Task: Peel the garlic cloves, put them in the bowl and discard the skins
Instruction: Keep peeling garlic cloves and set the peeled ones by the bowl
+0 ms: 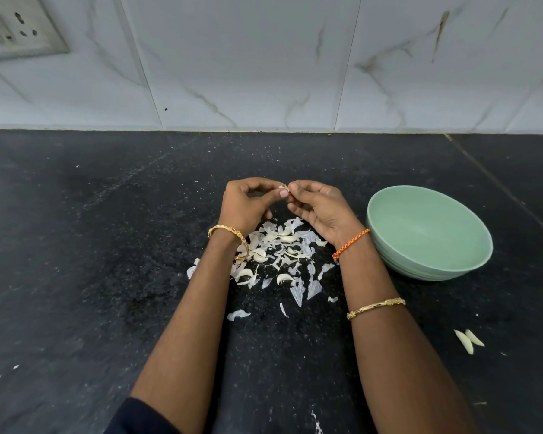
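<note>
My left hand (pixel 246 203) and my right hand (pixel 318 208) meet fingertip to fingertip above the black counter, both pinching one small garlic clove (pixel 283 187) whose skin sticks out between them. Below the hands lies a heap of white garlic skins (pixel 298 288) mixed with several cloves (pixel 283 278). A pale green bowl (pixel 392 245) stands to the right of my right wrist; the part of its inside that shows looks empty. Two peeled cloves (pixel 468 339) lie on the counter at the near right.
The black stone counter (pixel 107 245) runs back to a marble-tiled wall (pixel 264 73). A wall socket (pixel 16 32) sits at the upper left. Small skin flakes are scattered over the counter.
</note>
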`<state>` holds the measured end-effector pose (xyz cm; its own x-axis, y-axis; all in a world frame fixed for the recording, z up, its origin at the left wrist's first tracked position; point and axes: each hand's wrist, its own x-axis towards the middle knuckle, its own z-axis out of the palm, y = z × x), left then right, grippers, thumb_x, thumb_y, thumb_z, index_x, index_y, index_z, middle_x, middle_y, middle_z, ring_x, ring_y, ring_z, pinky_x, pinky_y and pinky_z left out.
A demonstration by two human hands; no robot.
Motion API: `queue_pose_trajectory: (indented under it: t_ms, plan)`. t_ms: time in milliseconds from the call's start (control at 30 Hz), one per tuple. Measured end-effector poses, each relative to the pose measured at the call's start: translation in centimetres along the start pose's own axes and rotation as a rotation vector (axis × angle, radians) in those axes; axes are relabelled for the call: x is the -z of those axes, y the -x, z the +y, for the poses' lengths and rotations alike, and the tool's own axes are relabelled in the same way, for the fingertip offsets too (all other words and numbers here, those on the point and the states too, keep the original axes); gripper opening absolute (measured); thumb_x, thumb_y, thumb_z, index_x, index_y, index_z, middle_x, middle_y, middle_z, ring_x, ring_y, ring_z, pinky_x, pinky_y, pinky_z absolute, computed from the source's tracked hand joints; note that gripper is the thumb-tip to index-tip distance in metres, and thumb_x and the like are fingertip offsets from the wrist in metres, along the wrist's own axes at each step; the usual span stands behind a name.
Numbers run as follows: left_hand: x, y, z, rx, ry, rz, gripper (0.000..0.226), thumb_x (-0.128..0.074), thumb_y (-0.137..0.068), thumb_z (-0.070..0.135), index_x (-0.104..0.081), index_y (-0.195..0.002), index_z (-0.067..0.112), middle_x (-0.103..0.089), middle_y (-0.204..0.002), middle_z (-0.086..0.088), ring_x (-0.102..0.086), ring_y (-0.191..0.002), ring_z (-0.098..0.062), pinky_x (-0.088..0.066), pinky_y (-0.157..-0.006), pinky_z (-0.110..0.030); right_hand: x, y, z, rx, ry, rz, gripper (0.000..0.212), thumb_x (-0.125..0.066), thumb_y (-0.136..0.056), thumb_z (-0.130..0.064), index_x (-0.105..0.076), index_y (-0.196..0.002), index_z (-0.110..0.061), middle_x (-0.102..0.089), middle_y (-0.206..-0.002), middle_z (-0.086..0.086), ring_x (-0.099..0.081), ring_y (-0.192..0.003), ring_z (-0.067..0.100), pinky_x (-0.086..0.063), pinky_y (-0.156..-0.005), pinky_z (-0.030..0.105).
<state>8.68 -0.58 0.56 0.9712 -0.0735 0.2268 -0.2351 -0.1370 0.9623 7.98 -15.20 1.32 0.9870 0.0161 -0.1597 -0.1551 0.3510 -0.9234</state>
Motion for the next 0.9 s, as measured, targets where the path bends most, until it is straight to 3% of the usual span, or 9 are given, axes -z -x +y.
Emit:
queue_pose_trajectory:
  t_ms: [133,333,667,767,833,900]
  plan:
    - [0.1,0.0,0.2,0.082,0.079,-0.029,0.010,-0.071,-0.082,0.009,-0.072,-0.092,0.008,-0.070,-0.068,0.008,-0.045,-0.038,-0.003,-0.036,-0.038,-0.013,0.0,-0.2,0.2,0.026,-0.011,-0.023,0.011,-0.056,-0.090,0.004,-0.062,-0.083,-0.003,-0.065,-0.078,0.006,-0.064,-0.067,0.007,-0.054,-0.062,0.017]
    - [0.1,-0.3,0.2,0.206,0.187,0.002,0.009,-0.070,-0.082,0.005,-0.073,-0.082,0.014,-0.064,-0.054,0.008,-0.034,-0.037,-0.003,-0.031,-0.038,-0.013,-0.3,-0.4,0.4,0.088,-0.007,-0.019,0.013,-0.056,-0.088,0.009,-0.062,-0.083,-0.001,-0.066,-0.076,0.007,-0.065,-0.065,0.008,-0.055,-0.067,0.017]
    - [0.1,-0.3,-0.1,0.184,0.162,-0.002,0.009,-0.069,-0.083,0.003,-0.073,-0.089,0.007,-0.062,-0.055,0.008,-0.038,-0.038,-0.001,-0.033,-0.041,-0.013,-0.5,-0.3,0.5,-0.018,-0.149,-0.022,0.015,-0.053,-0.089,0.011,-0.062,-0.081,0.001,-0.064,-0.078,0.009,-0.063,-0.067,0.011,-0.055,-0.064,0.016]
    - [-0.8,-0.5,-0.3,0.183,-0.029,0.154,0.009,-0.075,-0.080,0.011,-0.075,-0.089,0.011,-0.069,-0.072,0.004,-0.049,-0.049,0.005,-0.042,-0.056,-0.015,-1.1,-0.6,1.0,0.120,0.111,0.094,0.013,-0.059,-0.087,0.008,-0.065,-0.080,0.000,-0.065,-0.076,0.007,-0.064,-0.064,0.008,-0.055,-0.064,0.016]
    - [-1.3,-0.6,-0.3,0.236,-0.013,0.258,0.006,-0.076,-0.078,0.012,-0.076,-0.085,0.012,-0.069,-0.076,0.001,-0.052,-0.056,0.001,-0.044,-0.063,-0.019,-1.8,-0.8,1.4,0.283,0.423,0.206,0.009,-0.063,-0.087,0.003,-0.068,-0.082,-0.002,-0.066,-0.073,0.001,-0.064,-0.060,0.003,-0.055,-0.064,0.016]
    - [-1.6,-0.7,-0.3,0.272,0.027,0.328,0.004,-0.077,-0.078,0.012,-0.075,-0.077,0.016,-0.069,-0.074,0.002,-0.055,-0.060,-0.001,-0.046,-0.065,-0.018,-2.5,-0.8,2.0,0.429,0.636,0.303,0.011,-0.065,-0.087,-0.002,-0.069,-0.079,-0.008,-0.068,-0.073,-0.001,-0.066,-0.064,0.008,-0.056,-0.064,0.020]
